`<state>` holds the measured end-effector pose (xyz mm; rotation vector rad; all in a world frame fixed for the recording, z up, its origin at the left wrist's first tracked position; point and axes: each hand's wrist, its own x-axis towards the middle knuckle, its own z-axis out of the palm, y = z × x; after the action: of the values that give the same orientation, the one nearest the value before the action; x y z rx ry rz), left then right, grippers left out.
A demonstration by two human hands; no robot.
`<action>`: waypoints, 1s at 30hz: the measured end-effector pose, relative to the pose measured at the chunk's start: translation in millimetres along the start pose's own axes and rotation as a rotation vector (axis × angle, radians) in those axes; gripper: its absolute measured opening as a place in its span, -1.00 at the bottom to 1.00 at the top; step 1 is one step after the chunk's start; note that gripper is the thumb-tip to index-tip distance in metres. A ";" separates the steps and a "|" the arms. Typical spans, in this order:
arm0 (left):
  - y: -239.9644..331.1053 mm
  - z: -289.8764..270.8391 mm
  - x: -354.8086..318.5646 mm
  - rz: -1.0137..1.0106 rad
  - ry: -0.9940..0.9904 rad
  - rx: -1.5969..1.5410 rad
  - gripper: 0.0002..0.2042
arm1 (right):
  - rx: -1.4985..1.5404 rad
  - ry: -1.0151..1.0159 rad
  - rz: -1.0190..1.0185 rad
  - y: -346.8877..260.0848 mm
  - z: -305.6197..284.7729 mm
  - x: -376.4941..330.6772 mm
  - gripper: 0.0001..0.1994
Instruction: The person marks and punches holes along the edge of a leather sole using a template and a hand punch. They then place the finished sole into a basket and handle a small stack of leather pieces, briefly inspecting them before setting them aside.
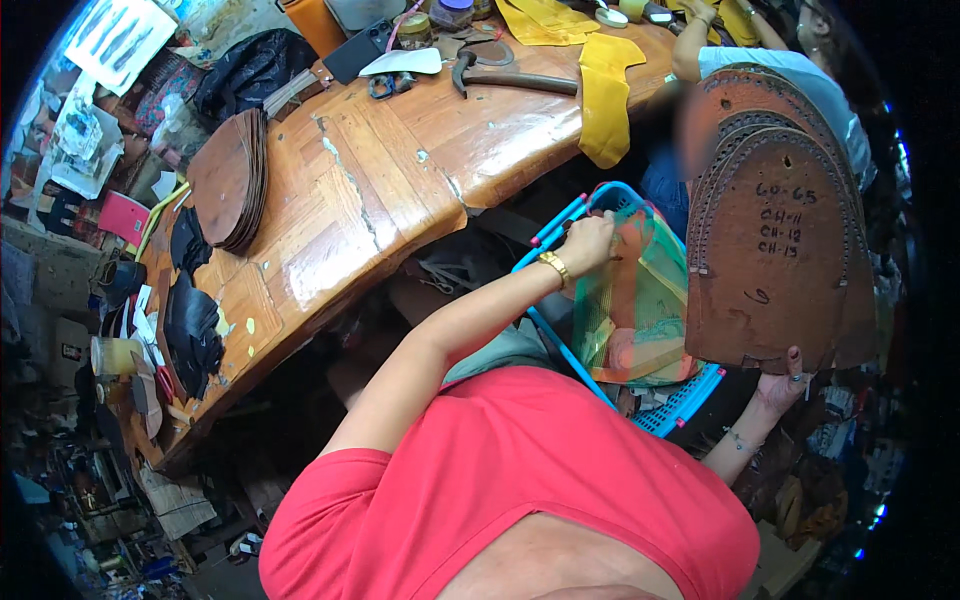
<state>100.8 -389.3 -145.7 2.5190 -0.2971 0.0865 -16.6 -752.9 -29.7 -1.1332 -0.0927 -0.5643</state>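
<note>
My left hand [592,240], with a gold watch [553,268] at the wrist, is closed on the upper edge of a green and orange mesh bag [640,310]. The bag sits in a blue plastic basket [680,405] to the right of the table. My right hand [778,388] grips the lower edge of a stack of brown leather pieces [775,300], holding them upright. They have rounded tops, rows of punched holes along the edge and handwriting on the front one. What lies inside the bag is only partly visible through the mesh.
Across the wooden table [370,190] lie a hammer [520,80], yellow pieces [606,100], a stack of brown rounded pieces [230,180] and black scraps [190,320]. A phone [358,55] rests near the far edge. Another person [790,65] is at the upper right.
</note>
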 end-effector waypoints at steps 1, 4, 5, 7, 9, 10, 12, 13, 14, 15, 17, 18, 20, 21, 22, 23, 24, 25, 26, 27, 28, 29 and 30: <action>-7.3 -0.1 1.5 0.036 -0.075 0.043 -0.62 | 0.021 -0.024 0.007 -1.7 0.4 -0.4 -0.27; -18.5 -5.9 5.9 0.308 -0.102 0.074 -0.65 | -0.072 0.008 -0.070 -6.7 4.4 -0.4 -0.26; -19.9 -8.3 6.4 0.425 -0.076 0.069 -0.66 | -0.080 -0.007 -0.092 -8.7 5.8 1.3 -0.27; -15.6 -19.2 4.5 0.469 -0.181 -0.138 -0.72 | -0.093 -0.033 -0.130 -11.1 3.8 5.0 -0.27; -3.3 -39.2 -0.8 0.336 -0.513 -0.642 -0.78 | -0.056 0.011 -0.065 -17.6 -8.6 6.3 -0.32; -0.8 -43.9 -5.7 0.323 -0.554 -0.683 -0.77 | -0.035 0.030 -0.032 -20.1 -17.3 8.9 -0.35; 4.0 -49.5 -15.4 0.294 -0.636 -0.763 -0.75 | -0.024 -0.019 -0.063 -20.0 -31.0 16.6 -0.38; 8.4 -48.8 -21.8 0.395 -0.523 -0.713 -0.73 | -0.018 -0.044 -0.078 -19.6 -33.1 17.4 -0.39; 13.2 -48.5 -26.0 0.388 -0.485 -0.658 -0.72 | -0.013 -0.030 -0.087 -19.6 -35.1 17.6 -0.39; 19.3 -51.1 -30.3 0.375 -0.443 -0.602 -0.71 | -0.005 -0.021 -0.091 -25.8 -5.6 15.4 -0.39; 32.9 -53.9 -31.5 0.367 -0.343 -0.587 -0.70 | -0.029 -0.001 -0.093 -30.9 -3.2 15.0 -0.38; 44.8 -59.7 -31.6 0.407 -0.267 -0.706 -0.72 | -0.057 0.009 -0.089 -30.1 -26.1 20.6 -0.37; 73.5 -78.5 -33.2 0.469 -0.103 -0.941 -0.75 | -0.113 0.024 -0.114 -32.2 -41.5 21.1 -0.35; 85.4 -90.0 -35.6 0.518 -0.082 -0.905 -0.76 | -0.138 0.030 -0.149 -36.4 -31.4 20.0 -0.34; 95.0 -105.2 -40.0 0.568 -0.058 -0.869 -0.78 | -0.144 0.033 -0.184 -45.3 -12.2 17.7 -0.34; 103.5 -118.2 -44.8 0.619 -0.033 -0.828 -0.79 | -0.148 0.039 -0.221 -53.8 5.2 14.4 -0.33; 111.4 -129.4 -49.6 0.683 -0.005 -0.790 -0.79 | -0.138 0.035 -0.253 -66.1 12.5 11.3 -0.33; 116.8 -139.5 -55.3 0.740 0.030 -0.743 -0.79 | -0.119 0.024 -0.280 -72.7 17.8 11.4 -0.34; 121.1 -148.3 -59.6 0.797 0.067 -0.695 -0.79 | -0.100 0.012 -0.307 -79.0 23.2 11.3 -0.35; 123.2 -155.4 -62.9 0.852 0.109 -0.608 -0.79 | -0.163 0.044 -0.354 -84.8 30.5 9.8 -0.32; 125.8 -166.0 -65.5 0.897 0.176 -0.583 -0.77 | -0.109 0.054 -0.334 -88.6 26.1 12.5 -0.32; 128.4 -179.4 -68.5 0.941 0.243 -0.557 -0.74 | -0.056 0.064 -0.313 -93.5 17.9 16.4 -0.32; 130.0 -191.7 -72.0 0.983 0.309 -0.523 -0.71 | 0.004 0.074 -0.289 -94.9 6.6 21.5 -0.32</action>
<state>1.6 -369.9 74.8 1.6159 -1.2143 0.6731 -41.4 -783.8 59.4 -1.1007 -0.1963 -0.8619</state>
